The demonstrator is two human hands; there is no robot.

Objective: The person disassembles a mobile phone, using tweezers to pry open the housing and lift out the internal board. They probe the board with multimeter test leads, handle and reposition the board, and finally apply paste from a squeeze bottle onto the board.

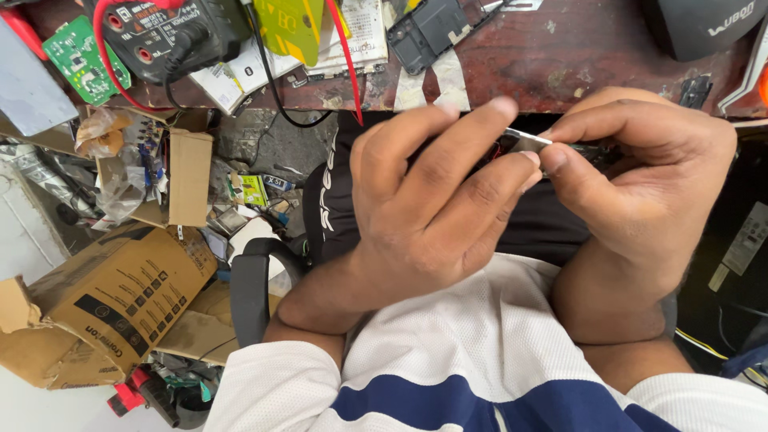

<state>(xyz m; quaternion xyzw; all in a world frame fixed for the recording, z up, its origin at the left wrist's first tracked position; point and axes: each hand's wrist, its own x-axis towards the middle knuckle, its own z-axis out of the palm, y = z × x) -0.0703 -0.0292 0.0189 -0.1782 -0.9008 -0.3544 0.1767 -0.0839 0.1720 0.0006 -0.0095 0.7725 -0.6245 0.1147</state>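
My left hand (436, 200) and my right hand (640, 172) meet over my lap, just below the edge of the brown workbench (560, 64). Between their fingertips they hold a small dark electronic part with a shiny metal strip (524, 142); thin red wires show beside it. Most of the part is hidden behind my fingers. My left fingers wrap over its left side, while my right thumb and forefinger pinch its right end.
On the bench lie a black multimeter (164, 32) with red and black leads, a green circuit board (78, 58), papers and a dark phone frame (428, 30). Cardboard boxes (120, 304) and scattered clutter cover the floor at the left.
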